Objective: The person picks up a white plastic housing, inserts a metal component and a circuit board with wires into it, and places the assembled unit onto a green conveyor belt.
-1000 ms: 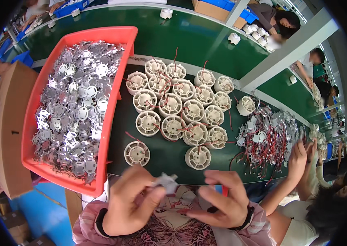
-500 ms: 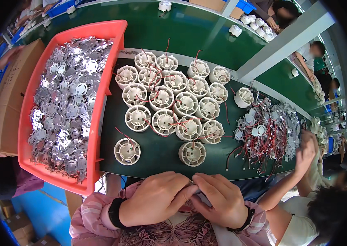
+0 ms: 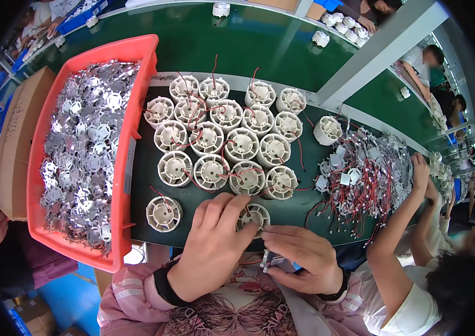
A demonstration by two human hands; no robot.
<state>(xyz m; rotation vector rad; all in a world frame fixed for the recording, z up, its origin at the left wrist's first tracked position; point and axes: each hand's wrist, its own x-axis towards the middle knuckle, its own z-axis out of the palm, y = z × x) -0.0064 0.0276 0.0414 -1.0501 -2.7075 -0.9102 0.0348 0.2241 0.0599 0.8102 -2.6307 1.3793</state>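
Note:
My left hand (image 3: 215, 243) reaches over the near edge of the dark work mat, its fingers and thumb around a white round plastic housing (image 3: 257, 215) with spokes inside. Beside it, my right hand (image 3: 304, 257) pinches a small silvery metal plate (image 3: 271, 261); a thin red wire shows next to this part. The fingers partly cover both pieces. Beyond my hands, several more white housings (image 3: 243, 144) stand in close rows, with red and dark wires rising from them. One housing (image 3: 164, 214) sits apart at the near left.
At the left stands a red bin (image 3: 117, 218) full of stamped metal plates (image 3: 89, 134), with a cardboard box (image 3: 21, 145) beyond it. To the right lies a heap of wired metal parts (image 3: 360, 173). A co-worker's arm (image 3: 400, 218) reaches toward that heap. A grey post (image 3: 383, 53) rises behind.
My hands were together close to my body. Now the left has reached forward onto the near housing, while the right holds the metal plate lower down. The view has shifted slightly.

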